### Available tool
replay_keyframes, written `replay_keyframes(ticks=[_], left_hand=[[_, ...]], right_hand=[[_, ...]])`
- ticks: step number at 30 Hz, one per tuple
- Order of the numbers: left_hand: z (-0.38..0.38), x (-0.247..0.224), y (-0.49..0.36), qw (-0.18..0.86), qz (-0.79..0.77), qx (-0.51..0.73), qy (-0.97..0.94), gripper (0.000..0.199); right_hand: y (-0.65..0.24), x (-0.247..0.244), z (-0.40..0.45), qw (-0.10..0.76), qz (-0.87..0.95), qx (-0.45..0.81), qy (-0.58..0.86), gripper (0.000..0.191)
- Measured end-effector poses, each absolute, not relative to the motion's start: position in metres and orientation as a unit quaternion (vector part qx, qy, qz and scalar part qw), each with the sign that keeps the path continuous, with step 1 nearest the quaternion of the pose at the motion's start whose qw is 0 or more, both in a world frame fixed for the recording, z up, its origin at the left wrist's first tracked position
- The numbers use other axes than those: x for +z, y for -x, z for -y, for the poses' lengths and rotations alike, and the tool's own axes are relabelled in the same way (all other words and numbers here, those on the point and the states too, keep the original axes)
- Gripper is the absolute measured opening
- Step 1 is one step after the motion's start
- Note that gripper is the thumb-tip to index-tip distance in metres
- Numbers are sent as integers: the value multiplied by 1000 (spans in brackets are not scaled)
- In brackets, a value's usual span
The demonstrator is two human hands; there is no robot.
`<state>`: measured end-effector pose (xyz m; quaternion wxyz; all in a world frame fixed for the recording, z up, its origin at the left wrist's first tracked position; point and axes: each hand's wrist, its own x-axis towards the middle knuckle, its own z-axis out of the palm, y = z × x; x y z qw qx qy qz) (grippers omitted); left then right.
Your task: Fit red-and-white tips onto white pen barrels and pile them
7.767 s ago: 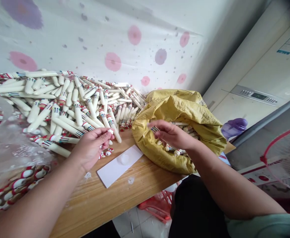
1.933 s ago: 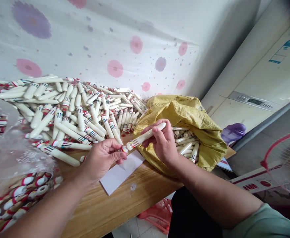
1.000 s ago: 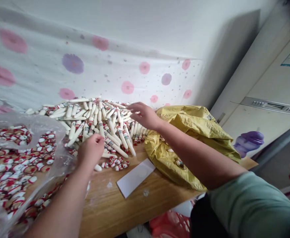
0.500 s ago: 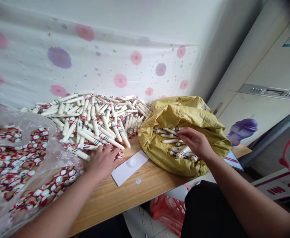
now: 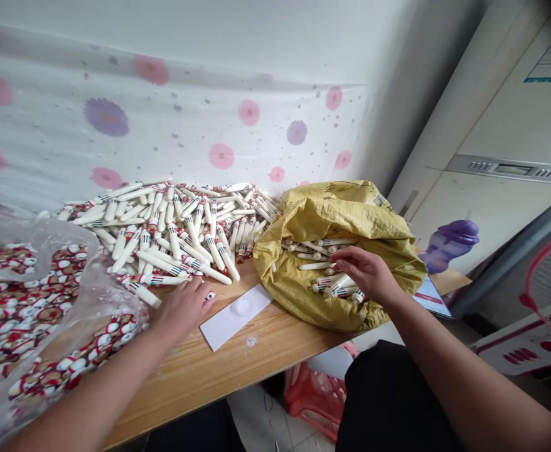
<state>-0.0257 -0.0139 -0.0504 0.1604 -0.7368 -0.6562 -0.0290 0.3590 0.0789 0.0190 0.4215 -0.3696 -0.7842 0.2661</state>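
The right hand (image 5: 367, 270) reaches into the mouth of the yellow sack (image 5: 339, 216), which sits toward the right end of the wooden bench (image 5: 181, 383), its lower rim close to the front edge. Loose pens (image 5: 314, 265) lie inside, some just left of the bent fingertips, others directly below the palm. Thumb and fingers are drawn close together, but whether they pinch a pen cannot be told.

The left hand (image 5: 184, 307) is palm down over the bench, about midway between the back and front edges, its fingers slightly bent. A small red-and-white piece (image 5: 210, 295) shows just beyond the thumb; what is under the palm is hidden, so its grip cannot be told either. From its fingertips a large pen pile (image 5: 172, 232) spreads to the back edge, the nearest barrels just beside the fingers.

Right of this hand, a white card (image 5: 221, 329) bearing a small round dish (image 5: 242, 306) lies slantwise between it and the sack. Toward the bench's left end, a clear plastic bag (image 5: 91, 285) holds many red-and-white figures (image 5: 16, 314)
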Motion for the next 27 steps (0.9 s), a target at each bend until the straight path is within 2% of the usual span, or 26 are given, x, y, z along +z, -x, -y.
replay_keyframes(ticks=[4,9,14,20,27], left_hand=[[15,-51,33,133,680,-14,721,30],[12,-23,50,104,798,-124,581,39],[-5,1,54,47,824,-65,561,34],[-21,-9,37,27,828,-67,557,39],[-30,-8,36,-47,832,-217,508,20]], right_hand=[[-366,19,-77,414,786,259,379,24],[-367,18,-77,413,779,287,375,28],[-362,18,-78,412,774,308,371,28],[-356,15,-78,403,781,309,364,25],[-351,12,-81,409,771,329,360,27]])
